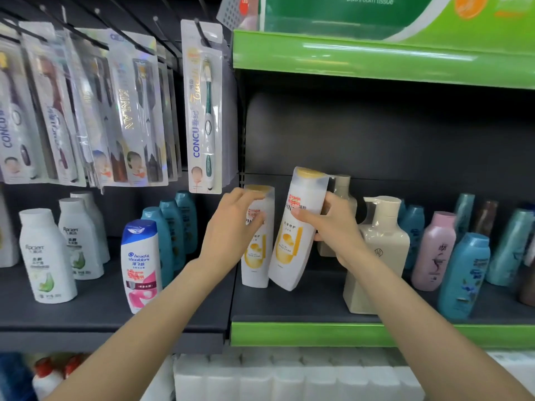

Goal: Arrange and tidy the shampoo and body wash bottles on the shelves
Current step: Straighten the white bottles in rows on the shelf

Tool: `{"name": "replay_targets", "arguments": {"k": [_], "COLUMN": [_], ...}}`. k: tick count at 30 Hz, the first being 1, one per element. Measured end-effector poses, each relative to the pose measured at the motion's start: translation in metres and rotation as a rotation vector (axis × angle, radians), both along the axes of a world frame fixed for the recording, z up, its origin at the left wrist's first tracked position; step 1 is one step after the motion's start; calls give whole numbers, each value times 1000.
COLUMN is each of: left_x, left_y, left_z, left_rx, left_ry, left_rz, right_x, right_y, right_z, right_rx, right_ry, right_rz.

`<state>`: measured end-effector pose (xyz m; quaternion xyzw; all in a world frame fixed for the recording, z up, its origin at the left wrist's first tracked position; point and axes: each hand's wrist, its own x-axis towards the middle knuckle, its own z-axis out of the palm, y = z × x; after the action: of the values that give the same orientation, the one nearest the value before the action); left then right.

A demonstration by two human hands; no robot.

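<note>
Two white shampoo bottles with yellow caps and yellow labels stand at the left end of the green-edged shelf (318,334). My left hand (231,230) wraps around the upper part of the left bottle (256,264), which stands upright. My right hand (333,224) grips the second bottle (292,238) near its top. That bottle leans to the right with its base close to the shelf, beside the first one. Behind my right hand a beige bottle (343,189) is partly hidden.
A cream pump bottle (382,241), a pink bottle (432,250) and several teal bottles (463,276) stand to the right. On the grey shelf (95,311) at left are a Head & Shoulders bottle (140,264), white bottles (45,256) and teal ones. Packaged toothbrushes (202,111) hang above.
</note>
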<state>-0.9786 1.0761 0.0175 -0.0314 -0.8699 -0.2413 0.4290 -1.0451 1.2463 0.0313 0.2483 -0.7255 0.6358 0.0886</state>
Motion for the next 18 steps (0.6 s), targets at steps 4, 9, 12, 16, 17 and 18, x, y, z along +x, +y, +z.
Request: {"name": "replay_targets", "arguments": {"k": [4, 9, 12, 16, 17, 18], "left_x": [-15, -27, -32, -36, -37, -37], "left_y": [-8, -15, -18, -22, -23, -24], "left_z": [13, 20, 18, 15, 14, 13], "left_rx": [-165, -206, -185, -180, -180, -184], "left_ry": [-65, -167, -160, -117, -112, -106], "left_rz": [31, 40, 30, 24, 22, 20], "right_x": [-15, -42, -61, -82, -87, -90], "right_y": [-5, -19, -32, -49, -52, -55], "right_z": [5, 10, 10, 6, 5, 3], "right_rx": [63, 100, 129, 163, 169, 173], "right_ry": [67, 70, 34, -87, -105, -116], "right_rz": [-83, -87, -59, 49, 73, 98]}}
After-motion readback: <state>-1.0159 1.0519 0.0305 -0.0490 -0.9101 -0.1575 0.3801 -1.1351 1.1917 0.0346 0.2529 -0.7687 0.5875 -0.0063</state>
